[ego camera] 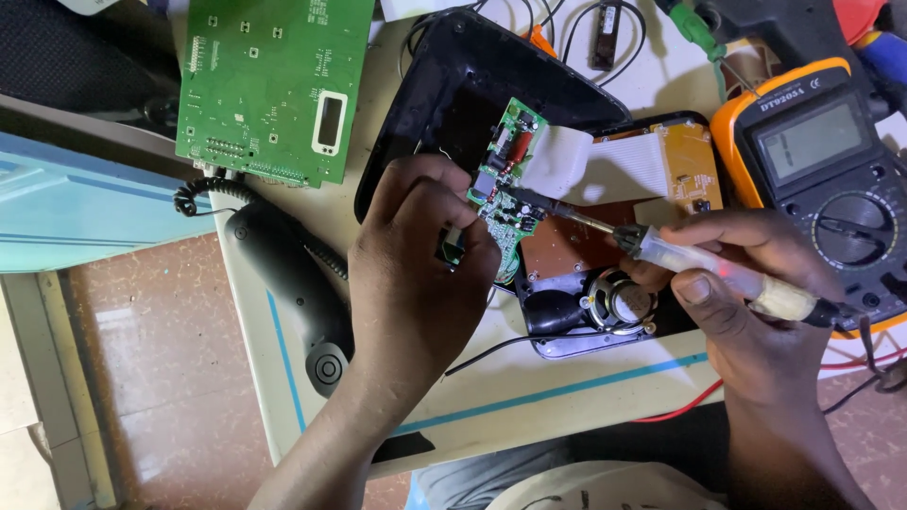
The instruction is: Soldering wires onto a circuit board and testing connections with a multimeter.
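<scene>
My left hand (416,264) holds a small green circuit board (505,179) upright by its lower edge, above an opened black telephone case (453,104). My right hand (746,302) grips a soldering iron (718,274) with a clear handle. Its metal tip (567,215) touches the right side of the small board. A white ribbon cable (605,165) runs from that board to an orange-brown board (690,161). A small round speaker (619,300) lies in the case just below the iron.
A black telephone handset (293,283) with a coiled cord lies at the left of the cream table (529,382). A large green circuit board (269,85) sits at the top left. An orange multimeter (827,170) stands at the right. Red and black wires trail below.
</scene>
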